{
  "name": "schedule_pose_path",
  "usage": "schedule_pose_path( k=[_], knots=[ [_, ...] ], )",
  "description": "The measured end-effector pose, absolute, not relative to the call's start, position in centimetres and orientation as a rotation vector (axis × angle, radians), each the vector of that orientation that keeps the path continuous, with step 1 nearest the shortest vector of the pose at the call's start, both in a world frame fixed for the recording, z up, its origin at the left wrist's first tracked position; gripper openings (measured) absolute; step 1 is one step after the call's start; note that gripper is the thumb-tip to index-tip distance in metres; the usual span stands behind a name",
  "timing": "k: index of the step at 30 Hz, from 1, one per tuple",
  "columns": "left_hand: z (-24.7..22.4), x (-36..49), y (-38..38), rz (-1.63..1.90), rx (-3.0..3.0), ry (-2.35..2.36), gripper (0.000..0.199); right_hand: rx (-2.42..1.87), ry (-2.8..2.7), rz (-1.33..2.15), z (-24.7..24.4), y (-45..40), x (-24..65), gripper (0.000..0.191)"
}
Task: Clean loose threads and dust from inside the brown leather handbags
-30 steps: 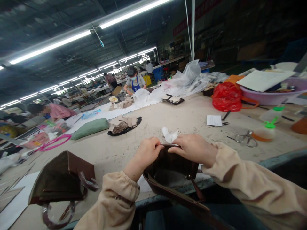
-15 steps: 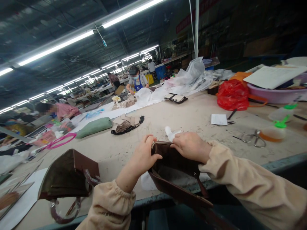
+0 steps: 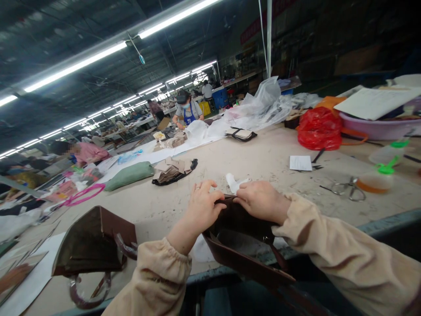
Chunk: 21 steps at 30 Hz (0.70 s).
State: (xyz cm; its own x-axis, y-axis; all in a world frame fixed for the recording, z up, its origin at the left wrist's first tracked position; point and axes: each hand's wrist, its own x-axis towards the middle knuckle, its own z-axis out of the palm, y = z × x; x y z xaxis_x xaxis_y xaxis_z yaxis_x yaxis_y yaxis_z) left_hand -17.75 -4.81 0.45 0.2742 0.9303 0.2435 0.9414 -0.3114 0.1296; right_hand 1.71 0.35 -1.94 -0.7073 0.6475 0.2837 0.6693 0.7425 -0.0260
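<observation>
A dark brown handbag (image 3: 250,259) lies tilted at the table's front edge, its mouth turned towards me. My left hand (image 3: 205,204) pinches the bag's far rim at its left corner, thumb and fingers bent round the edge. Close beside it, my right hand (image 3: 261,199) grips the same rim with its thumb inside the bag. A strap with a small metal fitting hangs at the bag's right side. To the left stands a second brown handbag (image 3: 95,241), open, with a plastic-wrapped handle (image 3: 88,292). A white scrap (image 3: 233,182) lies just behind my hands.
Scissors (image 3: 349,188), a bottle of amber liquid (image 3: 376,180) and a white card (image 3: 300,163) lie to the right. Behind them are a red plastic bag (image 3: 319,129) and a lilac basin (image 3: 378,127). A green cushion (image 3: 130,176) and another person's hand (image 3: 15,276) are leftward.
My left hand has moved slightly right and up along the rim, closer to my right hand. The right hand stays in place. The other person's hand at the far left has shifted a little.
</observation>
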Motion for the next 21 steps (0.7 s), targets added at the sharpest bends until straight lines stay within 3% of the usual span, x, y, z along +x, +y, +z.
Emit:
schedule_pose_path(
  k=[11,21],
  knots=[
    [-0.4,-17.3,-3.8,-0.627,-2.387,-2.193,0.017,-1.027,-2.639,-0.083,-2.1,0.3,1.8,0.032],
    [-0.5,-17.1,-3.8,-0.484,-2.322,-2.140,0.021,-1.111,-2.662,-0.075,-1.9,0.0,1.9,0.036]
  ],
)
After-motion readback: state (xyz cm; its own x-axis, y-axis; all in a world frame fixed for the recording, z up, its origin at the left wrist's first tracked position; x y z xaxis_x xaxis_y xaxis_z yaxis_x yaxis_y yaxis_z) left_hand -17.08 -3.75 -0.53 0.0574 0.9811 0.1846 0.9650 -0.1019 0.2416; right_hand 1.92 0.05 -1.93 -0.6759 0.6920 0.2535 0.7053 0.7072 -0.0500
